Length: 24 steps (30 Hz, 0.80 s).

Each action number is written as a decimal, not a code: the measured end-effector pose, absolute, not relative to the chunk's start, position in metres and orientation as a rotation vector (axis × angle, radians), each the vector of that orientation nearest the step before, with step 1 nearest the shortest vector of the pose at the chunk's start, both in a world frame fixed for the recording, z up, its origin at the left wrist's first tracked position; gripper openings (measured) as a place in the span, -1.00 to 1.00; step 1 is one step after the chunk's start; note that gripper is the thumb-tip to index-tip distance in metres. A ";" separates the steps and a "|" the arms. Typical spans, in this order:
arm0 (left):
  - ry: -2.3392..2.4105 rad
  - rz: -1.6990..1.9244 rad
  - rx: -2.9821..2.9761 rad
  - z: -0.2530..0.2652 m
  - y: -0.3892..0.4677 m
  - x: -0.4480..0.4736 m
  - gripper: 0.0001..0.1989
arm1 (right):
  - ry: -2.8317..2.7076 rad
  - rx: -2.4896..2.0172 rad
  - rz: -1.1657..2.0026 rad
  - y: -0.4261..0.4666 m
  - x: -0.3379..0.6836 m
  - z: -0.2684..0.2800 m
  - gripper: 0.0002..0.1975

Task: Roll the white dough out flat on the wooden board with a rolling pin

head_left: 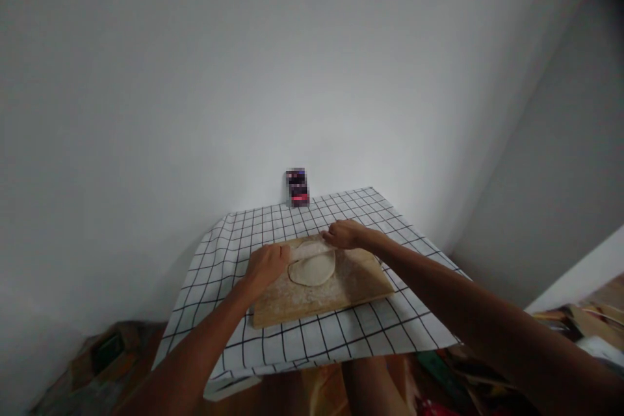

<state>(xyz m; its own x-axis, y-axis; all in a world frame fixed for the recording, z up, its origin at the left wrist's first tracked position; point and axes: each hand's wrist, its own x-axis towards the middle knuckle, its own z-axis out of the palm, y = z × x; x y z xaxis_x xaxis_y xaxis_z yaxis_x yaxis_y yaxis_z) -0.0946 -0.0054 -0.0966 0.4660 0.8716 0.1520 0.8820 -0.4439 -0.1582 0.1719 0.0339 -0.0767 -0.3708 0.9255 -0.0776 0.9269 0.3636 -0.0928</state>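
The left hand point(268, 263) and the right hand point(345, 234) are both curled, gripping what looks like a floury rolling pin point(312, 248) from its two ends; the fingers of the left are mostly hidden behind its back, so their exact hold cannot be told. The right hand sits a little farther from the person than the left, so the pin runs slightly aslant. On its near side lies a flattened, rounded sheet of dough point(313, 272), its far edge meeting or passing under the pin; which of the two cannot be made out. Even rolling seems to call for equal weight from both hands, light wrists, and strokes worked from the middle outward, easing off before the rim so that it does not thin too far. Squaring the pin and giving the dough a small turn between passes should keep it round. The dough rests toward the middle of a wooden board point(322, 302) dusted with flour, which should help against sticking. The board lies on a worktop point(385, 335) covered by a white tablecloth point(207, 292) with a black grid; a slip under pressure is worth guarding against. Farther off, a small dark blurred object point(298, 187) leans at the wall point(292, 78).
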 end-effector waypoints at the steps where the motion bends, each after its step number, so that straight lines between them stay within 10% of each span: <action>1: -1.536 -0.072 -2.492 -0.094 -0.005 -0.093 -0.74 | 2.587 1.747 -0.186 0.032 0.172 -0.077 -0.39; 24: -1.779 -0.220 -2.594 -0.112 0.032 -0.060 -0.55 | 2.476 1.819 -0.162 0.012 0.176 -0.088 -0.42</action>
<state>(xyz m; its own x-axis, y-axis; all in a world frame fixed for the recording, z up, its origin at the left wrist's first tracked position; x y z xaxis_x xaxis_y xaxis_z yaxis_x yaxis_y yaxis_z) -0.0597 0.0319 -0.1119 0.3538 0.9290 0.1085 0.9274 -0.3634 0.0880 0.1764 0.0124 -0.0883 -0.2993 0.9473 -0.1141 0.9541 0.2959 -0.0462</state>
